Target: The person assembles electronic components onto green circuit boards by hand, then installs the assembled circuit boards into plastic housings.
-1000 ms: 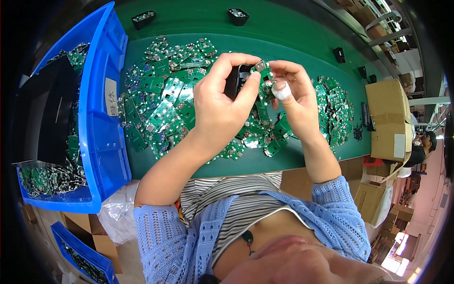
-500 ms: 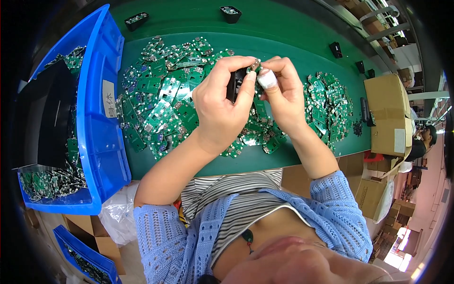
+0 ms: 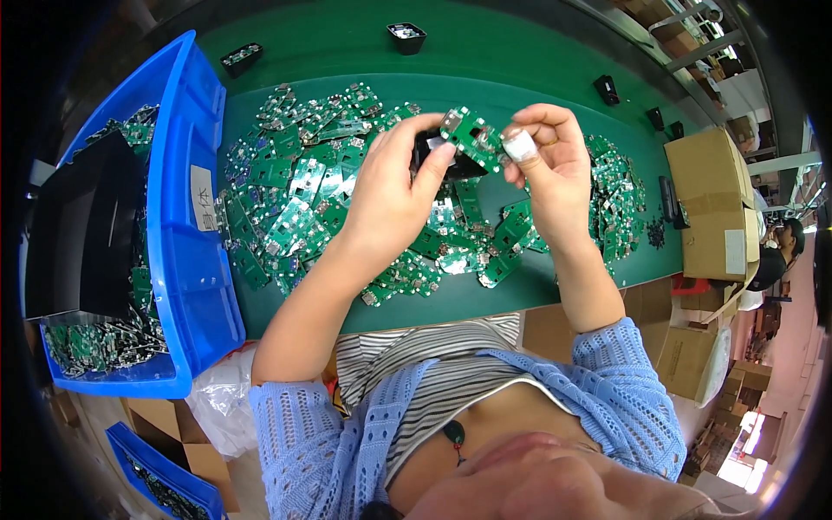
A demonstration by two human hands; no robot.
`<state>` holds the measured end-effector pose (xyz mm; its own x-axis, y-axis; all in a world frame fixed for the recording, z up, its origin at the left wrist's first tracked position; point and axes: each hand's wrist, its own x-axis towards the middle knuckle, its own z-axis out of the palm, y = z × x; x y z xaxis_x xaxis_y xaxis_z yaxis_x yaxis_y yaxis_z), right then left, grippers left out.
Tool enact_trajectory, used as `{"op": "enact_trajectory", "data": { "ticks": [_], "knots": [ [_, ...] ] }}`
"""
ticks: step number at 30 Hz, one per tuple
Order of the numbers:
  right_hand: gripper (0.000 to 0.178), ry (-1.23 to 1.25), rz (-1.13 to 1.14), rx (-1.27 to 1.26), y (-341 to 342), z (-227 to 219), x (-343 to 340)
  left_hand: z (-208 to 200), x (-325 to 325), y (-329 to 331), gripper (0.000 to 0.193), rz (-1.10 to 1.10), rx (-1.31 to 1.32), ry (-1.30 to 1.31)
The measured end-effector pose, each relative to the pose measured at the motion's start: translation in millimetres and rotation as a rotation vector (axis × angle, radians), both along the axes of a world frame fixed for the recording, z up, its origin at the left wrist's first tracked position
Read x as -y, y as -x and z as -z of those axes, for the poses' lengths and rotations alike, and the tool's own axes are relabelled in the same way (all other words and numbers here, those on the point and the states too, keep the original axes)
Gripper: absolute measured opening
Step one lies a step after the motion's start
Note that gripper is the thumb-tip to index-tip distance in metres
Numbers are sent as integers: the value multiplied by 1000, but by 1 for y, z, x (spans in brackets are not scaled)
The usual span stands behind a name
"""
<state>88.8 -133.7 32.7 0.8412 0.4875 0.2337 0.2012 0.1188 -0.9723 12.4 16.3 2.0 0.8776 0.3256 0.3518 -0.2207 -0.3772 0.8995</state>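
My left hand (image 3: 390, 186) is closed around a small black plastic tray (image 3: 466, 167), mostly hidden by the fingers and a board. A green circuit board (image 3: 472, 130) with a dark cutout and small silver parts hangs above that tray. Its right end is pinched in my right hand (image 3: 559, 165), whose thumb has a white wrapping (image 3: 519, 146). The board's left end lies close to my left fingertips; whether they touch it, I cannot tell. Beneath my hands spreads a pile of similar green circuit boards (image 3: 299, 186).
A second heap of boards (image 3: 617, 199) lies to the right on the green table (image 3: 381, 322). At the left stands a blue bin (image 3: 186, 295) with boards and a black box (image 3: 82, 230). Small black trays (image 3: 406, 39) line the far side. A cardboard box (image 3: 711, 208) stands right.
My right hand has moved right, away from my left. The circuit board, seen nearly edge-on between my fingers before, now shows its broad face. My left hand keeps the black tray.
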Motion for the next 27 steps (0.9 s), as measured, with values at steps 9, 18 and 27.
{"op": "enact_trajectory", "data": {
  "ticks": [9, 18, 27],
  "knots": [
    [22, -122, -177, -19, 26, 7, 4, -16, -1, -3, 27, 222, -319, 901],
    [31, 274, 73, 850, 22, 9, 2, -11, 2, -2, 21, 128, -21, 632],
    [33, 240, -88, 1208, 5, -1, 4, -5, 8, 1, 18, 141, -43, 586]
  ]
}}
